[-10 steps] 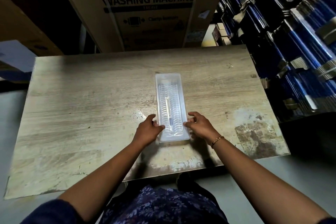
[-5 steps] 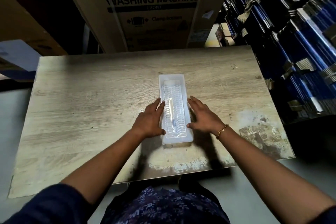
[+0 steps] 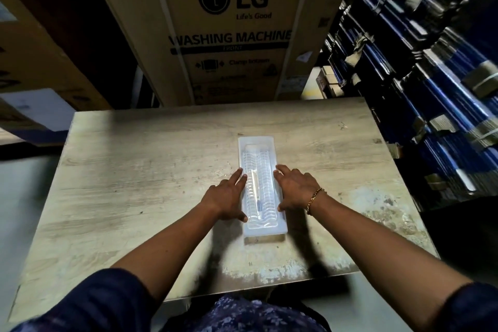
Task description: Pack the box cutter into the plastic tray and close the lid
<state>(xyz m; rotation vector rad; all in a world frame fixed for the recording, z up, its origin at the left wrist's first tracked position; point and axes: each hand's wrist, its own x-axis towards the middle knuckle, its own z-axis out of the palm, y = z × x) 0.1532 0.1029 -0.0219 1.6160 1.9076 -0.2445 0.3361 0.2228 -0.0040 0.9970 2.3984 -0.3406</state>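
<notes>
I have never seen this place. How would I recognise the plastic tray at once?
Find the pale wooden table in front of the big cardboard box marked washing machine. Near its middle lies the plastic tray, long and translucent white, lengthwise between the left hand and right hand. It is the only object lying on the table.

Closed clear plastic tray [image 3: 260,186], lengthwise, mid-table.

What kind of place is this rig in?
Likely a warehouse or stockroom: a large LG washing machine carton stands behind the worn wooden table, and bundled blue stock is stacked high at right.
</notes>
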